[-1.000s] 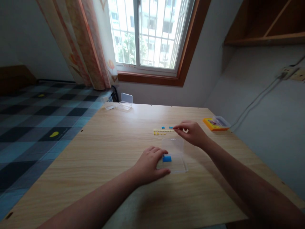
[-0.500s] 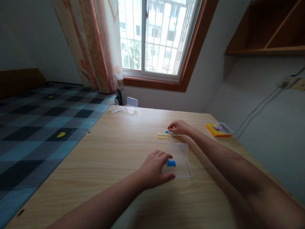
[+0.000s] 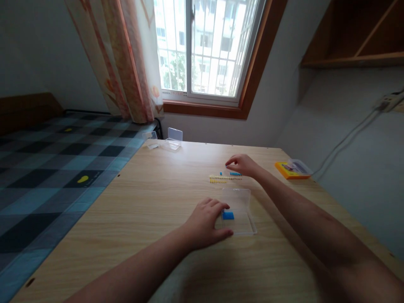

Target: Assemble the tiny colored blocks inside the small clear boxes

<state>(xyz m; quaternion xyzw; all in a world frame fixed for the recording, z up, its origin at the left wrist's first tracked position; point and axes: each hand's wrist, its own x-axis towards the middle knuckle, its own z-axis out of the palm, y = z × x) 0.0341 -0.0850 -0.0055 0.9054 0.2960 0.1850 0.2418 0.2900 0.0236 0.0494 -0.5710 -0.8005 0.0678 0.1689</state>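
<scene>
My left hand (image 3: 206, 224) lies at the left side of an open clear plastic box (image 3: 243, 227), its thumb by the front edge and its index finger by the rear left, holding the box. Inside the box, near those fingers, is a blue block of pieces (image 3: 228, 215). Beyond the box my right hand (image 3: 243, 165) is raised a little over the table, thumb and index finger pinched on a tiny blue piece (image 3: 226, 166). Below it are a single small blue piece (image 3: 221, 173), a row of blue pieces (image 3: 235, 173) and rows of yellow pieces (image 3: 218, 180).
Two more clear plastic boxes, an open one (image 3: 173, 141) and a smaller one (image 3: 150, 141), stand at the table's far left corner. An orange and yellow case (image 3: 291, 169) lies near the right edge. A checked bed (image 3: 94, 160) adjoins the wooden table (image 3: 151, 202) on the left.
My right hand has lifted slightly away from the small blue pieces with one in its fingertips. Fewer blue pieces show at that spot. My left hand stays at the box.
</scene>
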